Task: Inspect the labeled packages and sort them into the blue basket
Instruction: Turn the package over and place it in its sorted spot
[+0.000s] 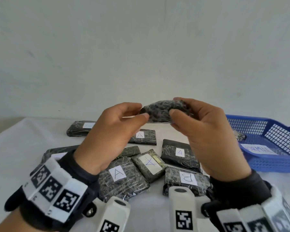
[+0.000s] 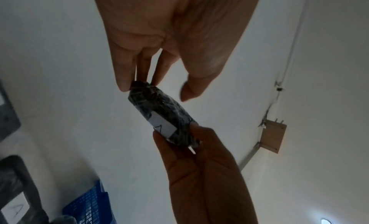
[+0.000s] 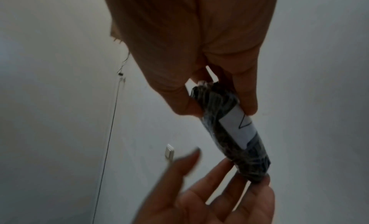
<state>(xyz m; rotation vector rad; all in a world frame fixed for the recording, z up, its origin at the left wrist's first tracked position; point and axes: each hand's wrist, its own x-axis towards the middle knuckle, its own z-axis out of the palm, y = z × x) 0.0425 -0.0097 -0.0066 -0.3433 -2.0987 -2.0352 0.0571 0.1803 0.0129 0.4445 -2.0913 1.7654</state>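
Note:
I hold a dark wrapped package [image 1: 162,111] raised above the table between both hands. Its white label [image 2: 162,124] faces away from my head and shows part of a letter like an A. My right hand [image 1: 174,106] pinches the right end between thumb and fingers [image 3: 245,101]. My left hand [image 1: 141,111] touches the other end with straight fingertips [image 2: 123,82]; its thumb stands off the wrap. The blue basket [image 1: 274,166] sits at the right with a "NORMAL" label and one package [image 1: 240,135] inside.
Several labelled packages lie on the white table below my hands: an A [image 1: 119,173], a B [image 1: 186,179], another A [image 1: 179,153], a crossed-out label [image 1: 149,163] and one at the far left [image 1: 80,128]. A plain wall stands behind.

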